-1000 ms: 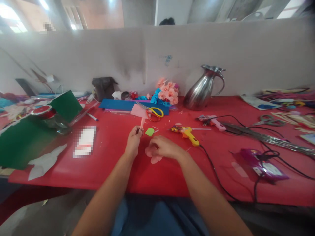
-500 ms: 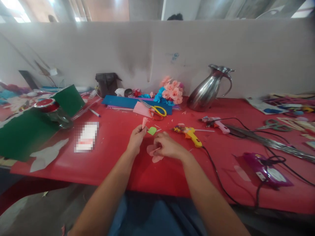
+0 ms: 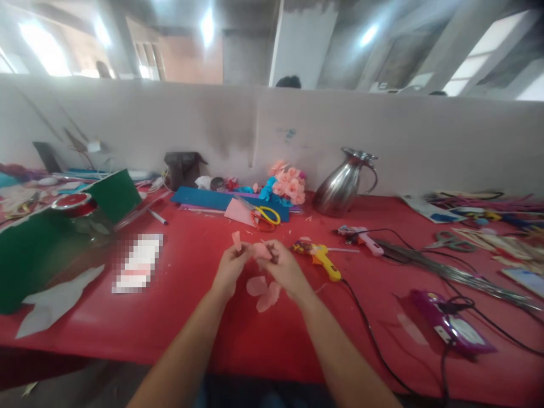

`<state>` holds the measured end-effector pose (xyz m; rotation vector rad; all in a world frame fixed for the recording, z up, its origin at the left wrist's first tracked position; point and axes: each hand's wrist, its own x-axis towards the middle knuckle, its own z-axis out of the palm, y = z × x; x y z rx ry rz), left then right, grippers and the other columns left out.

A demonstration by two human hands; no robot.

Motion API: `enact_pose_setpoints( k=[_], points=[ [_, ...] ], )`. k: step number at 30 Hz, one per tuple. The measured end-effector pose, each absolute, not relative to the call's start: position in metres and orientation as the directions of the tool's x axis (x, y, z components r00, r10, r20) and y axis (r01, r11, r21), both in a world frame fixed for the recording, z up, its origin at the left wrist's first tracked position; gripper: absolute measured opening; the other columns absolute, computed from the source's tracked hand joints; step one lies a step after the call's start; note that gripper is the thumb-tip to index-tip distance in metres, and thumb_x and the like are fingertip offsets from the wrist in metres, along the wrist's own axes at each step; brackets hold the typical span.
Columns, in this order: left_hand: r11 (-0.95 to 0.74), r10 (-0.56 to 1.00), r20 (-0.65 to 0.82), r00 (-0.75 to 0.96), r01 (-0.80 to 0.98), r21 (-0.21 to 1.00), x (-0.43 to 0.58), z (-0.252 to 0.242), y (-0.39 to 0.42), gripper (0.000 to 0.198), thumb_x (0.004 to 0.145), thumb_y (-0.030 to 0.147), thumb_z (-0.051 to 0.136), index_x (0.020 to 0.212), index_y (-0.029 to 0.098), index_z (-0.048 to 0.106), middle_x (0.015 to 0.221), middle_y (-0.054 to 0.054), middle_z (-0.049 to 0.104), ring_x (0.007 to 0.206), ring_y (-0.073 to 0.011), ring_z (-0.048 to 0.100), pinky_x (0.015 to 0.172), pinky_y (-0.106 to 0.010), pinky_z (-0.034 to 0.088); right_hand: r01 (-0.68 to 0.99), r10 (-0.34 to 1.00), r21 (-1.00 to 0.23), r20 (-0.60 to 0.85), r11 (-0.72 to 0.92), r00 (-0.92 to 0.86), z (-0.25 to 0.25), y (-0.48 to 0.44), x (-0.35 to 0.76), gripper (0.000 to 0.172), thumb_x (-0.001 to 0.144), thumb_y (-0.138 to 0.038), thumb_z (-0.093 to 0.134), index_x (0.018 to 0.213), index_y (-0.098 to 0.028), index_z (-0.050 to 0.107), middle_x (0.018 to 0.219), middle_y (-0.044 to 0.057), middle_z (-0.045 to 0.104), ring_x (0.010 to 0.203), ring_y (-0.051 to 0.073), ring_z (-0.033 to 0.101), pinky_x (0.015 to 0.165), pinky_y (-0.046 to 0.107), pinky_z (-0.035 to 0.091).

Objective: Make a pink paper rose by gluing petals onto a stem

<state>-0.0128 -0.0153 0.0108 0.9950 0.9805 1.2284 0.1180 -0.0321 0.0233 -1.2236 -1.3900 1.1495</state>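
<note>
Two loose pink petals [image 3: 263,290] lay on the red table [image 3: 204,323] just under both grips, on the person's side, between the wrists. Well off to the R at approx. that depth sat a purple gadget [image 3: 450,324] w/ black cables.

L hand [image 3: 229,267] had thumb & fingertips pinched tight on a small pink paper roll [image 3: 237,240], which stuck up above the knuckles. R hand [image 3: 284,267] was closed too, fingertips nipping a pink petal [image 3: 262,251] just R of the roll, nearly touching it. Both pieces were held off the table, approx. level w/ each other.

Near the R hand, on its outer side, lay a yellow glue gun [image 3: 323,259], its cord running back toward the table's near edge. A pink glue gun [image 3: 362,236] lay further R & a bit beyond. Well L of the L hand was a green sheet [image 3: 38,255].

Beyond the grips lay yellow-handled scissors [image 3: 264,215] on a blue sheet [image 3: 204,198]. Behind those were pink & blue paper flowers [image 3: 287,185]. A steel jug [image 3: 343,185] stood beyond & R, by the partition.
</note>
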Motion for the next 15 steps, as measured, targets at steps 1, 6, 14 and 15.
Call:
enact_pose_setpoints(
  k=[1,6,14,15],
  points=[
    [0.071,0.991,-0.041,0.124,-0.254,0.965,-0.013,0.012,-0.017,0.025,0.064,0.037,0.068,0.072,0.014,0.062,0.065,0.000,0.054,0.058,-0.0091,0.044,0.056,-0.021,0.033,0.097,0.996,-0.993,0.062,0.069,-0.069,0.021,-0.033,0.114,0.021,0.070,-0.023,0.057,0.088,-0.021,0.047,0.080,-0.002,0.059,0.069,0.013,0.057,0.063,0.027,0.046],
    [0.083,0.995,-0.071,0.064,-0.197,0.977,-0.014,0.019,-0.023,0.025,0.057,0.035,0.073,0.064,0.012,0.064,0.057,0.000,0.054,0.057,-0.0106,0.044,0.055,-0.021,0.032,0.410,0.994,-0.906,0.078,0.101,-0.074,0.028,-0.037,0.126,0.025,0.071,-0.024,0.060,0.093,-0.022,0.049,0.080,0.000,0.062,0.069,0.014,0.059,0.064,0.027,0.046],
    [0.099,0.994,-0.087,0.067,-0.202,0.974,-0.013,0.015,-0.024,0.034,0.060,0.044,0.070,0.057,0.013,0.055,0.048,0.006,0.031,0.048,-0.0057,0.023,0.046,-0.021,0.016,0.947,0.949,-0.094,0.044,-0.307,0.312,0.042,-0.051,0.234,0.032,0.078,-0.030,0.056,0.107,-0.016,0.051,0.105,0.015,0.062,0.098,0.026,0.058,0.074,0.032,0.042],
    [0.094,0.994,-0.083,0.065,-0.200,0.975,-0.014,0.014,-0.023,0.035,0.060,0.045,0.069,0.056,0.014,0.053,0.048,0.007,0.029,0.047,-0.0054,0.022,0.046,-0.021,0.015,0.949,0.952,-0.083,0.001,-0.304,0.305,0.039,-0.051,0.241,0.033,0.080,-0.029,0.053,0.110,-0.017,0.050,0.106,0.014,0.062,0.097,0.025,0.059,0.072,0.031,0.042]
  ],
)
